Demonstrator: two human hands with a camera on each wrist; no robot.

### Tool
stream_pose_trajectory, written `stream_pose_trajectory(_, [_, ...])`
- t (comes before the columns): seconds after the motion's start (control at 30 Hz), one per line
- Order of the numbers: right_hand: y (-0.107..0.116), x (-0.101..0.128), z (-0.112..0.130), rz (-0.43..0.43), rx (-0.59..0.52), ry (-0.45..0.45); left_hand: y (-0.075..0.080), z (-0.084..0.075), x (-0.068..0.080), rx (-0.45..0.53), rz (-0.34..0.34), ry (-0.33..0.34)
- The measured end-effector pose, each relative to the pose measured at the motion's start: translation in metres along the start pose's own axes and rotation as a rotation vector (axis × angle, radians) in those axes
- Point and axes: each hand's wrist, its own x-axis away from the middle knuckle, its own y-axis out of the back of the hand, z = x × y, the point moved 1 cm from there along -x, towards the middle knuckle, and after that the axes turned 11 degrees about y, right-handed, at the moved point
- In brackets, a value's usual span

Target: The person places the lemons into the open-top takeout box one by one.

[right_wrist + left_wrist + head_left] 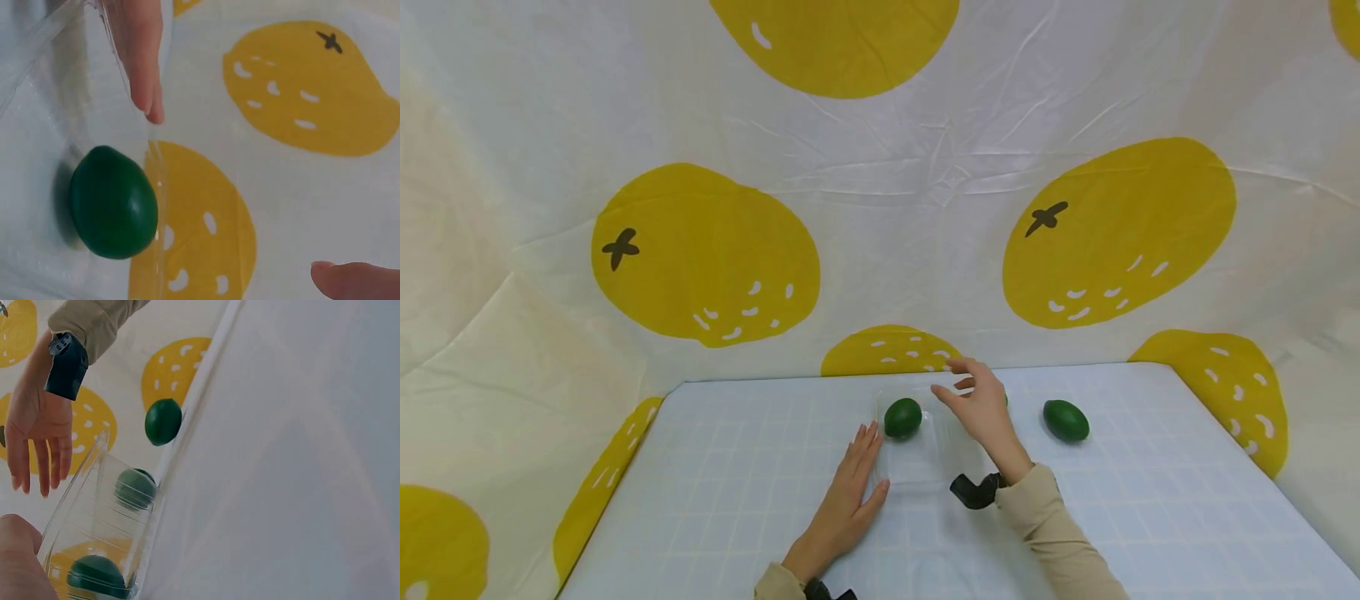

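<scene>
Two avocados: one in the tray your flat left hand touches; your right hand hovers, fingers relaxed.

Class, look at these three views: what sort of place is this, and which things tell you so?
Probably a staged recording booth, not a kitchen: a cloth backdrop printed with yellow fruit walls in a table under a checked cover, bearing only a clear tray and green avocados.

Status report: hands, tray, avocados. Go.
Left hand flat beside clear tray. Right hand open over tray. One avocado inside; another avocado loose on table.
</scene>
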Motion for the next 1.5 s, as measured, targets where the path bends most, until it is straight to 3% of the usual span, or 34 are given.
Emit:
stream_pose_trajectory(0.27, [0.02, 0.003, -0.035, -0.086, -0.021, 0.038, -0.001, 0.001, -0.001, 0.009, -0.012, -0.025])
stream_pose_trajectory(0.57, [0.023, 0.016, -0.083, 0.04, 0.032, -0.064, 0.001, 0.0, -0.001, 0.0, -0.017, -0.029])
stream_pose_trajectory(0.8, [0.014, 0.03, -0.112, 0.043, 0.029, -0.012, 0.0, 0.001, -0.002, 0.008, -0.021, -0.037])
stream_pose_trajectory(0.97, [0.012, 0.037, -0.123, 0.057, 0.026, 0.004, 0.0, 0.0, -0.001, 0.009, -0.027, -0.04])
stream_pose_trajectory(1.2, [0.011, 0.043, -0.135, -0.014, -0.004, -0.042, 0.0, -0.001, -0.001, 0.017, -0.028, -0.04])
stream_pose_trajectory(1.5, [0.009, 0.044, -0.135, -0.039, -0.044, -0.095, 0.0, 0.001, -0.001, 0.001, -0.029, -0.044])
